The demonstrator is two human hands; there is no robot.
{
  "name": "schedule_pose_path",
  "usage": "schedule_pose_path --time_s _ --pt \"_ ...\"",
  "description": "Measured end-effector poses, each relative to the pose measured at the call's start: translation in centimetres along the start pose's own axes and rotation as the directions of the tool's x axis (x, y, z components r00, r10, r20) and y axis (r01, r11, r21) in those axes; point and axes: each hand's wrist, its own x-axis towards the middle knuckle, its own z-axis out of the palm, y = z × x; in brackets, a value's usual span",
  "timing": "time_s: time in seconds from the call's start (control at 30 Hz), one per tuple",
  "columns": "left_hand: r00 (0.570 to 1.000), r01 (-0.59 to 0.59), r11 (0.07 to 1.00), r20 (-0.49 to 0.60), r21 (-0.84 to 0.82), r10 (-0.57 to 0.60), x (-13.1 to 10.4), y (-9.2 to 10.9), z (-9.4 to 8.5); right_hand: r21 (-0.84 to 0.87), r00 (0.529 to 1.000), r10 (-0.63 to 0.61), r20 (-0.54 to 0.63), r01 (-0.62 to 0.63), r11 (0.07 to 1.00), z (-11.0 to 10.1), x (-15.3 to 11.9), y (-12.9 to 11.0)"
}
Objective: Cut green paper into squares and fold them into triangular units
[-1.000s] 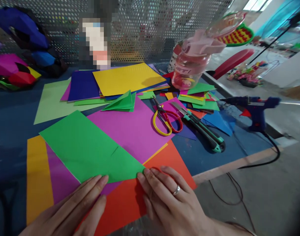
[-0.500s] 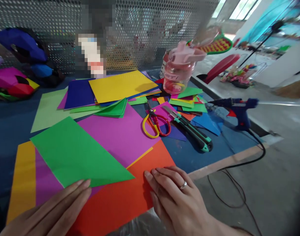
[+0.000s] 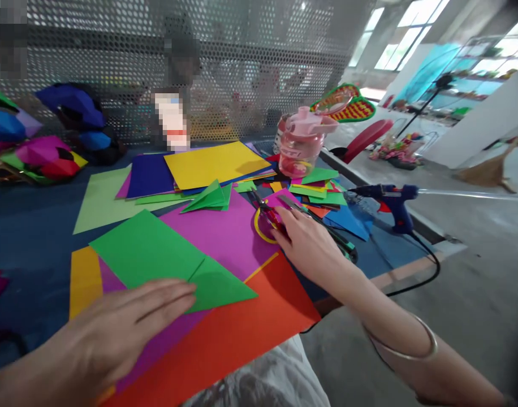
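Note:
My left hand [image 3: 144, 316] lies flat with fingers outstretched on a green paper sheet [image 3: 149, 249], which has a dark crease near its right part. Under it are a purple sheet [image 3: 216, 226] and an orange-red sheet [image 3: 263, 305]. My right hand [image 3: 307, 240] is at the scissors [image 3: 263, 226], its fingers closed round their red handle and partly hiding it. The yellow handle loop and the blades show to its left. A utility knife [image 3: 348, 249] lies partly hidden beneath my right hand and wrist.
Stacked coloured sheets [image 3: 216, 167] and folded green pieces [image 3: 210, 198] lie at the back. A pink bottle [image 3: 301, 147] stands beside paper scraps [image 3: 322, 192]. A blue glue gun [image 3: 395, 200] rests at the right edge, its cord hanging down. Coloured paper shapes [image 3: 51, 155] sit at left.
My right hand has moved from the orange-red sheet forward to the scissors and closed on their handle. My left hand has slid further onto the green sheet. The camera view has shifted.

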Motion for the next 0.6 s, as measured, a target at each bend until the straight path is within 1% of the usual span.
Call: schedule_pose_path --time_s 0.07,0.13,0.23,0.27,0.3,0.33,0.37,0.4,0.43,0.47,0.5,0.53,0.6 --pt "0.994 -0.068 0.986 0.079 -0.149 0.081 1.5 -1.3 -0.2 -0.027 0.993 0.039 0.111 -0.036 0.999 0.2 1.4 0.1" --pt "0.987 -0.079 0.971 0.121 -0.226 0.109 2.4 -2.3 0.0 -0.019 0.985 0.057 0.161 -0.055 0.998 0.2 2.3 0.3" --pt "0.98 -0.052 0.959 0.169 -0.279 0.103 2.7 -3.0 0.5 0.066 0.983 0.067 0.17 -0.08 0.995 -0.3 2.5 0.5" --pt "0.978 -0.04 0.956 0.184 -0.292 0.097 2.7 -3.1 0.5 0.137 0.986 0.063 0.153 -0.085 0.987 -0.5 2.2 0.3" --pt "0.976 -0.031 0.951 0.196 -0.306 0.095 2.6 -3.1 0.5 0.25 0.989 0.052 0.136 -0.085 0.965 -0.7 1.7 -0.1" --pt "0.973 -0.02 0.947 0.21 -0.321 0.092 2.6 -3.2 0.5 0.389 0.992 0.046 0.121 -0.09 0.917 -0.9 1.1 -0.7" --pt "0.971 -0.007 0.942 0.224 -0.335 0.087 2.6 -3.3 0.4 0.551 0.992 0.037 0.117 -0.096 0.829 -1.1 0.3 -1.6" --pt "0.969 0.011 0.938 0.237 -0.345 0.076 2.6 -3.4 0.2 0.703 0.991 0.029 0.133 -0.115 0.702 -1.1 -0.6 -2.8" --pt "0.967 0.033 0.935 0.248 -0.353 0.059 2.6 -3.5 0.2 0.804 0.985 0.041 0.167 -0.16 0.573 -1.1 -1.5 -4.0" --pt "0.966 0.056 0.932 0.255 -0.358 0.04 2.6 -3.6 0.1 0.859 0.976 0.053 0.21 -0.21 0.466 -1.0 -2.4 -5.4" --pt "0.966 0.078 0.929 0.259 -0.362 0.019 2.7 -3.8 0.1 0.893 0.977 0.055 0.207 -0.212 0.398 -0.9 -3.1 -6.7" --pt "0.966 0.096 0.927 0.259 -0.363 0.002 2.7 -3.9 0.2 0.909 0.979 0.037 0.199 -0.199 0.367 -0.7 -3.7 -7.9" --pt "0.965 0.114 0.924 0.263 -0.364 -0.015 2.6 -4.1 0.4 0.915 0.974 -0.01 0.228 -0.211 0.343 -0.1 -4.2 -9.9"
